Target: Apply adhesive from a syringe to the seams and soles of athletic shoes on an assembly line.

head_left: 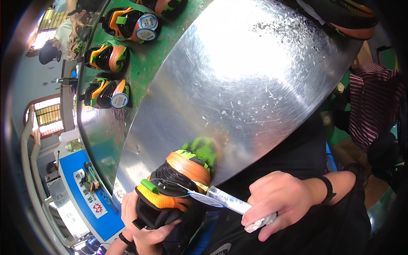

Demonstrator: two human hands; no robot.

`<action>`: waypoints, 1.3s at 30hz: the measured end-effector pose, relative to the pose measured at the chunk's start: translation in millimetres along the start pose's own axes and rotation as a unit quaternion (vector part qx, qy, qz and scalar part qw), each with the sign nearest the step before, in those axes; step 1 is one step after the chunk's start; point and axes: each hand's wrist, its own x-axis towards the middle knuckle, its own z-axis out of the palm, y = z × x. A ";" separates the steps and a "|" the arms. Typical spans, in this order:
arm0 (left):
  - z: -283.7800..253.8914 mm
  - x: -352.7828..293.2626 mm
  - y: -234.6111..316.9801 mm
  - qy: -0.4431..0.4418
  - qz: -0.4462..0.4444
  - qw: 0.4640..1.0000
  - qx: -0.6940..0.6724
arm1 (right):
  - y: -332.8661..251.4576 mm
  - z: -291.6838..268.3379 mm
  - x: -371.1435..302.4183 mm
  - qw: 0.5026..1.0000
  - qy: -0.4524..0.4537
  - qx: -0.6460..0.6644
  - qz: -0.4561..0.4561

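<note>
My left hand point(146, 227) is wrapped round the heel end of a black, orange and green sports shoe point(185, 170). The shoe is tilted, its green and orange toe close to the metal sheet. In my right hand point(282, 202) is a clear syringe point(229, 199), its thin yellowish tip against or very near the shoe's side; exact contact is hard to tell. A crumpled white wad point(261, 223) is pressed under the fingers of that hand. A blue-and-white oval tag point(206, 199) hangs from the shoe beside the syringe.
A shiny, scratched metal sheet point(182, 102) covers much of the green table point(148, 63). Several similar shoes point(106, 57) line its far left side, some with round tags. Another shoe point(348, 19) sits at the upper right. A co-worker point(53, 49) handles a shoe at the far left.
</note>
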 end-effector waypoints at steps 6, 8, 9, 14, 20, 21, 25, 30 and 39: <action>3.3 -8.0 -1.7 0.000 -0.076 0.993 -0.090 | 1.2 6.2 4.2 0.999 0.001 -0.038 -0.002; 5.5 -10.5 -0.1 0.033 -0.113 0.986 -0.121 | 1.3 8.4 5.0 0.999 0.004 -0.040 -0.003; 6.4 -10.8 0.5 0.044 -0.111 0.985 -0.124 | 1.2 9.5 5.1 0.999 0.006 -0.040 -0.001; 8.1 -8.7 2.7 0.029 -0.139 0.977 -0.157 | 0.5 14.2 3.2 0.999 0.012 -0.044 -0.002; 8.4 -6.0 7.8 0.022 -0.168 0.958 -0.233 | -3.7 18.5 0.8 0.998 -0.007 -0.067 0.004; 8.1 -5.8 7.6 0.019 -0.169 0.955 -0.242 | -4.4 19.6 0.2 0.997 -0.012 -0.071 0.004; 6.7 -6.7 5.4 0.018 -0.118 0.974 -0.195 | -5.3 24.2 -3.2 0.997 -0.009 -0.080 0.002; 8.2 -8.6 0.7 0.030 -0.119 0.973 -0.194 | -6.7 30.8 -3.5 0.996 -0.017 -0.089 -0.012; -68.7 4.7 -29.7 0.124 0.043 0.987 0.092 | -32.5 -1.0 -4.8 0.979 0.053 -0.184 -0.075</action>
